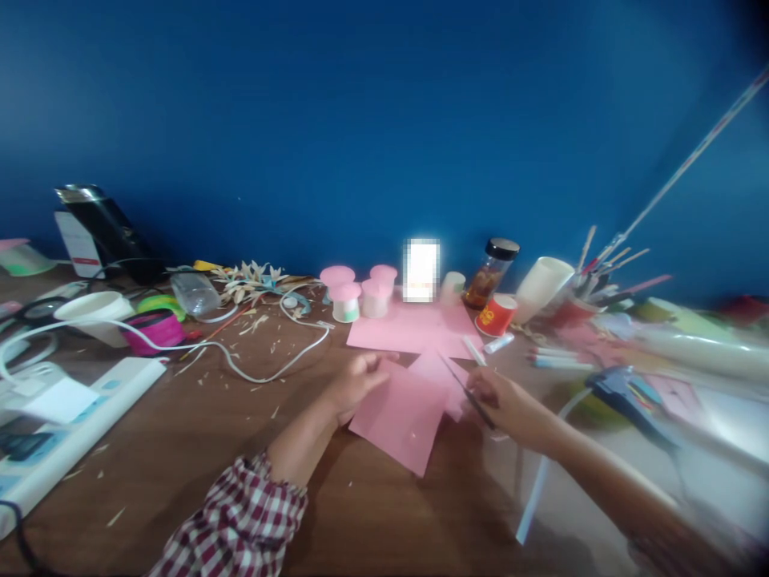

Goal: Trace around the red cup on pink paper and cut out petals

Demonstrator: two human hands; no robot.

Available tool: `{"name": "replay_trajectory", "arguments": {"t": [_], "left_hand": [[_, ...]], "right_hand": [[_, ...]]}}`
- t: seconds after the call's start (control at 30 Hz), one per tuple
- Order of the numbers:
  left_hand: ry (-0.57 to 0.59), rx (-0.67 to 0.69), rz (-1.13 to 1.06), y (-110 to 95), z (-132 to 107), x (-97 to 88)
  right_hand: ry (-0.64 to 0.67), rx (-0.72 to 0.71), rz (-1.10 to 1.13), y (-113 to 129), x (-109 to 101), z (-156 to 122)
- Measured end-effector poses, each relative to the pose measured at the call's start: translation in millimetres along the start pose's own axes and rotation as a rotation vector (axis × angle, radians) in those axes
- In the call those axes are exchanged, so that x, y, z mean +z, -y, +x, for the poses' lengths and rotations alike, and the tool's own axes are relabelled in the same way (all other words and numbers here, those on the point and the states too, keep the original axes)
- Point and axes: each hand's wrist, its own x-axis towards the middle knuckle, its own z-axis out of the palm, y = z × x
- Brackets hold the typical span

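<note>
My left hand (356,383) pinches the left edge of a pink paper sheet (402,417) that lies tilted on the wooden table (180,449). My right hand (508,405) is closed round a thin dark tool (465,390), perhaps scissors or a pen, whose tip points up-left over a smaller pink piece (441,377). A larger pink sheet (408,330) lies flat behind them. My left sleeve is red-and-white plaid.
Pink and white paper cups (359,295) stand at the back with a blurred bright screen (420,270), a lidded jar (491,274) and a red cup (496,314). White cables and a power strip (72,433) lie left. A glue gun (630,397) and pens lie right.
</note>
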Motion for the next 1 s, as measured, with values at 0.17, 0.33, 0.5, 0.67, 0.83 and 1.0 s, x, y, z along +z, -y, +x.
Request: {"name": "replay_trajectory", "arguments": {"t": [0.17, 0.33, 0.5, 0.67, 0.83, 1.0], "left_hand": [[-0.167, 0.054, 0.016, 2, 6, -4.1], [-0.242, 0.107, -0.018, 2, 8, -1.3], [-0.295, 0.142, -0.092, -1, 9, 0.0], [-0.282, 0.166, -0.168, -2, 10, -3.9], [-0.185, 0.145, -0.12, 3, 10, -6.3], [-0.27, 0.141, -0.055, 7, 10, -5.3]], "right_hand": [[-0.091, -0.017, 0.029, -2, -4, -5], [-0.15, -0.017, -0.093, -1, -6, -15], [-0.261, -0.066, -0.025, -9, -3, -20], [-0.357, -0.082, 0.257, 10, 14, -37], [-0.453, -0.12, 0.411, 28, 45, -75], [-0.413, -0.088, 0.334, 20, 93, -100]]}}
